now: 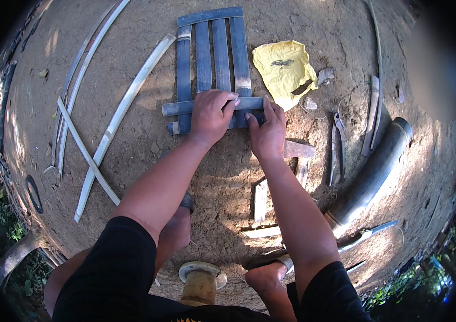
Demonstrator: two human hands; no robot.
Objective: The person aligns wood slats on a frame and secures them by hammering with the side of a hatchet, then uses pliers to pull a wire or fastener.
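Observation:
Several dark bamboo slats point(203, 59) lie side by side on the ground in front of me, joined by a cross slat point(209, 16) at their far end. A second bamboo cross slat point(177, 109) lies across them near their closer end. My left hand point(212, 117) is closed on the middle of this slat, thumb and forefinger together; anything small between them is too fine to make out. My right hand point(268, 133) grips the slat's right end, thumb on the near side and fingers over the far side.
A crumpled yellow bag point(281, 56) with small dark nails lies right of the slats. Nearby are pliers point(339, 126), a hammer point(298, 150), a thick bamboo pole point(373, 174) and a knife point(367, 234). Long bamboo strips point(126, 115) lie at left.

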